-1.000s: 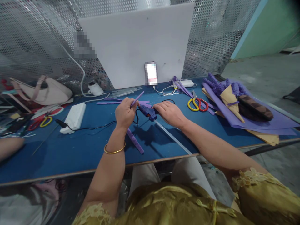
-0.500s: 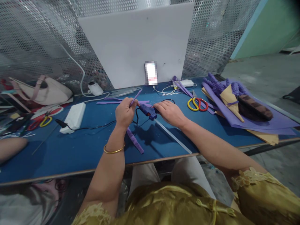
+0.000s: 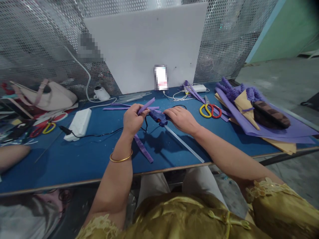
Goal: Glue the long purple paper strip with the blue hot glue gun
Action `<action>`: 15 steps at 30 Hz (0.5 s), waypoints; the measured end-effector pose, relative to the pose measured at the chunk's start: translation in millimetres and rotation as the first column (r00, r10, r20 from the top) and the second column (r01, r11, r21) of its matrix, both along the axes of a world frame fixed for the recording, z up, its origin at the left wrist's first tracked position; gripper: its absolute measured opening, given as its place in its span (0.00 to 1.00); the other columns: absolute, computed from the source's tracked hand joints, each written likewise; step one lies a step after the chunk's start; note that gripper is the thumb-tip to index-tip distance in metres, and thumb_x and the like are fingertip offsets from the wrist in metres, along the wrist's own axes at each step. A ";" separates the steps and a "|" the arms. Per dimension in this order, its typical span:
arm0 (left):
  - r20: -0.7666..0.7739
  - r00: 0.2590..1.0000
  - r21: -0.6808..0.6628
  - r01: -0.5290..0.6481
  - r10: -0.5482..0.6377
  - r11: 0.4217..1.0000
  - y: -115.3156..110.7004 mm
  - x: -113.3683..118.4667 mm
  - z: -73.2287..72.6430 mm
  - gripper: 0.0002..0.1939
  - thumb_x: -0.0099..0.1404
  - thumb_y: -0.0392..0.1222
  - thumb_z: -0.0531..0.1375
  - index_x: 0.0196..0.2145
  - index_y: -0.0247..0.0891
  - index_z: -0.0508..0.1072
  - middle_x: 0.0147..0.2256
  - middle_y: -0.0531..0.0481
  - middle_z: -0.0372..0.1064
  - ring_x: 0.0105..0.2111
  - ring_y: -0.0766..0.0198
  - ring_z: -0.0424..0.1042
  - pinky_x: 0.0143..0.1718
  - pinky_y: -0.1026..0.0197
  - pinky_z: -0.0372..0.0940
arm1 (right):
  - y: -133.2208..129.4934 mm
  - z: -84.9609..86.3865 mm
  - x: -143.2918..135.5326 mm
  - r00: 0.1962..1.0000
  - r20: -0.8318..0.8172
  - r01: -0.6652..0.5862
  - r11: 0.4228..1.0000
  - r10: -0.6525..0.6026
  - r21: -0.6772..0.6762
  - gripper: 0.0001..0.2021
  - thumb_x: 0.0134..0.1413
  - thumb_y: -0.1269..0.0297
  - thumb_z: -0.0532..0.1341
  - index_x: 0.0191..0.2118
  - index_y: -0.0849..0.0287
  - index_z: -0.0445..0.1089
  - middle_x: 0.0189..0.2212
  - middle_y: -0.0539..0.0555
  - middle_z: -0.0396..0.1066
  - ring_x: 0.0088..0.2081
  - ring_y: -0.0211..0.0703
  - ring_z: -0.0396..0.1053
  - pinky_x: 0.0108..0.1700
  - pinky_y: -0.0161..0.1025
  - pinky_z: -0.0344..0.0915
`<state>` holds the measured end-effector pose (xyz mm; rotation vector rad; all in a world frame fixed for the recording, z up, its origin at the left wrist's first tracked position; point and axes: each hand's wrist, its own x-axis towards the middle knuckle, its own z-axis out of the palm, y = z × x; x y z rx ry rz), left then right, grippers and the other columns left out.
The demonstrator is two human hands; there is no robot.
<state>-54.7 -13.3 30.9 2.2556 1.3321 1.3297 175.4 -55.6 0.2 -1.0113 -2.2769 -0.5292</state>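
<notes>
Purple strip [image 3: 143,149], a long, narrow band, runs through the closed left hand [image 3: 133,120]: one end juts up past the fingers, the other trails down onto the blue table [image 3: 74,156]. The right hand [image 3: 181,119] grips a blue glue gun [image 3: 157,117], its clear glue stick [image 3: 184,144] slanting toward the table edge.

No lettering, label, brand or number can be read anywhere. The small upright card [image 3: 160,77] against the white board [image 3: 149,46] is blurred out, as is a patch at that board's upper left corner [image 3: 87,48].
</notes>
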 end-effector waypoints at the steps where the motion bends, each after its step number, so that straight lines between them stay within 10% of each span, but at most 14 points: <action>1: -0.010 1.000 -0.007 0.001 -0.001 1.000 0.1 -0.2 -0.1 0.03 0.60 0.40 0.62 0.29 0.41 0.73 0.28 0.53 0.67 0.29 0.62 0.64 0.31 0.59 0.57 | 0.1 -0.1 0.0 1.000 0.007 0.002 1.000 -0.002 0.008 0.15 0.69 0.67 0.48 0.51 0.66 0.68 0.44 0.63 0.75 0.42 0.49 0.68 0.48 0.44 0.61; 8: -0.063 0.998 0.003 0.000 0.000 1.000 1.3 -0.3 -0.8 0.04 0.61 0.40 0.61 0.29 0.40 0.71 0.27 0.53 0.66 0.29 0.62 0.63 0.32 0.59 0.55 | 1.2 -1.3 -0.2 1.000 0.029 0.009 1.000 -0.010 0.014 0.14 0.69 0.67 0.49 0.51 0.65 0.68 0.44 0.62 0.75 0.42 0.48 0.68 0.47 0.44 0.61; 15: 0.196 0.979 -0.112 0.069 -0.047 0.991 -0.9 0.3 1.6 0.05 0.61 0.41 0.61 0.28 0.41 0.70 0.23 0.56 0.59 0.24 0.65 0.56 0.27 0.61 0.52 | 3.0 -2.6 1.4 0.999 0.033 0.024 0.999 -0.023 -0.023 0.14 0.68 0.66 0.49 0.51 0.65 0.68 0.44 0.62 0.74 0.42 0.49 0.68 0.47 0.44 0.60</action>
